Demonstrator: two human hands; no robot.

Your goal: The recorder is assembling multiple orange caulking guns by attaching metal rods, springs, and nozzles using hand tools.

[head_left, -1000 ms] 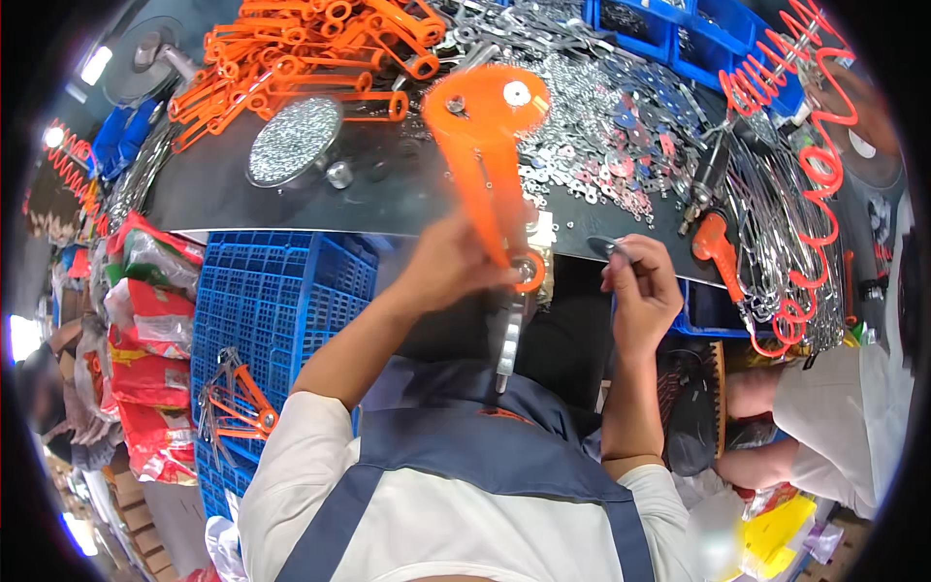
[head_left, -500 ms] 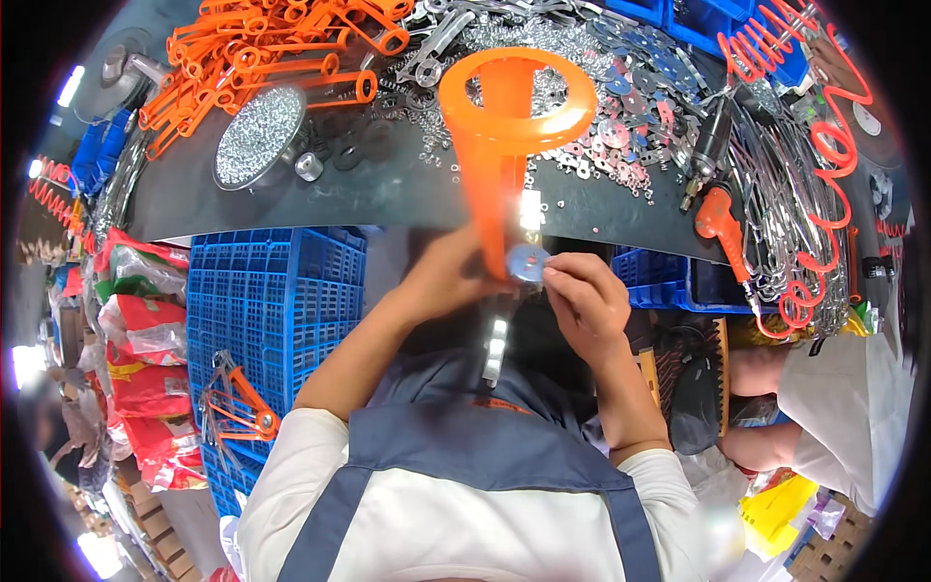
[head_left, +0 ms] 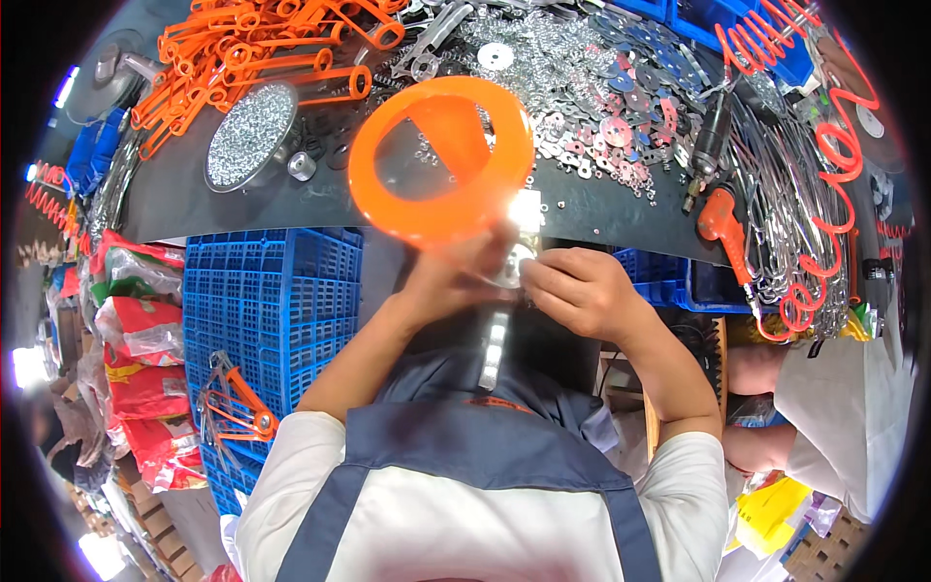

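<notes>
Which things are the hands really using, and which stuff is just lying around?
In use:
left hand gripping the orange ring handle
right hand at the metal strip

Lying about:
bowl of screws
pile of washers
blue crate
orange coiled hose

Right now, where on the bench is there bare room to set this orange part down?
Bare dark bench shows at the near edge, below the round dish of small screws. A thinner free strip runs between the washer heap and the front edge. Crowded: the orange parts pile far left, washers in the middle, wire pieces right.
</notes>
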